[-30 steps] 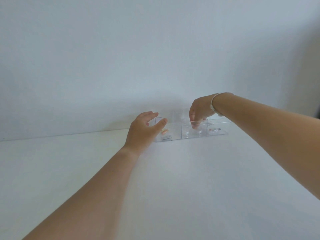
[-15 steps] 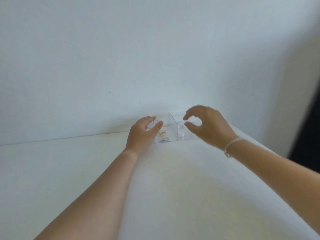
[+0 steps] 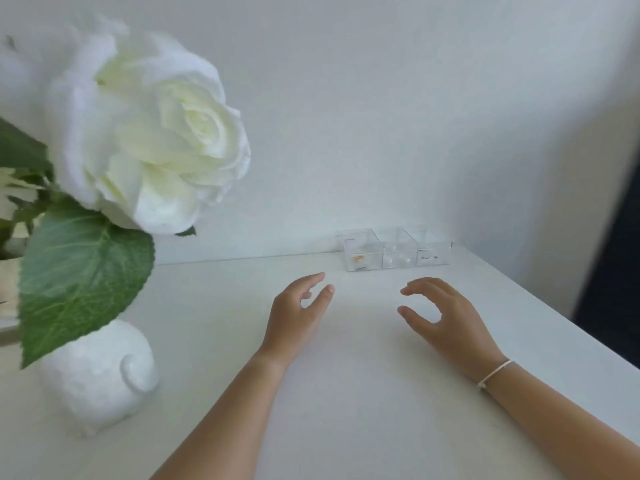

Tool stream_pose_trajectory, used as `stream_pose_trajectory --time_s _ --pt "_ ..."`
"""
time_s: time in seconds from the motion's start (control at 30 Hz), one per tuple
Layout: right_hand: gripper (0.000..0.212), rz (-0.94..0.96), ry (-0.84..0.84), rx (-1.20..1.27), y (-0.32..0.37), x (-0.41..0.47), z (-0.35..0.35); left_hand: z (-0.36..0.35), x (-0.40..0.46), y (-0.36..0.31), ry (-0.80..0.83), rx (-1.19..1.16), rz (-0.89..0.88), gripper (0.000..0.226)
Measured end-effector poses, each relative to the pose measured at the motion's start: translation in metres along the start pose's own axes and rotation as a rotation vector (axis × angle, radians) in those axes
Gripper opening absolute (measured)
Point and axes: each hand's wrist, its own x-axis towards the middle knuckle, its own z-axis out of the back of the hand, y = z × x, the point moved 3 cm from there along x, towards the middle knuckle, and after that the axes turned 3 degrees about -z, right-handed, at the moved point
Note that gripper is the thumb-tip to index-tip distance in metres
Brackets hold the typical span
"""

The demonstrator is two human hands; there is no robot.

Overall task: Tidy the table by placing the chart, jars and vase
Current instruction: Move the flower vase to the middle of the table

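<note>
Three clear square jars [image 3: 396,252] stand in a row against the wall at the table's far right, with small items inside. My left hand [image 3: 298,311] and my right hand [image 3: 440,313] hover over the white table [image 3: 346,393] a little in front of the jars, both empty with fingers apart and curled. A white rounded vase [image 3: 98,370] stands at the near left and holds a large white rose [image 3: 152,133] with green leaves. No chart is in view.
The white wall runs close behind the jars. The table's right edge [image 3: 554,306] slants down to the right, with a dark gap beyond it. A beige object [image 3: 7,282] shows at the left edge behind the leaves.
Both hands have drawn back from the jars toward me. The view has pulled back and shifted left, bringing the vase and rose into sight.
</note>
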Motion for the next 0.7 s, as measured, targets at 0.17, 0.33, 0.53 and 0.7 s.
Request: stream_pose_trajectory --time_s 0.17,0.33,0.53,0.7 --pt "0.022 0.047 0.037 0.074 0.049 -0.044 -0.008 0.038 -0.067 -0.015 0.017 -0.031 0.016 0.03" --pt "0.027 0.074 0.114 0.195 0.099 -0.08 -0.022 0.081 -0.122 -0.027 -0.015 -0.045 -0.012 0.021" --pt "0.03 0.113 0.177 0.269 0.147 -0.104 -0.046 0.148 -0.177 -0.03 -0.088 -0.036 -0.068 0.024" --pt "0.03 0.155 0.228 0.324 0.187 -0.113 -0.074 0.2 -0.201 -0.021 -0.174 -0.011 -0.041 0.018"
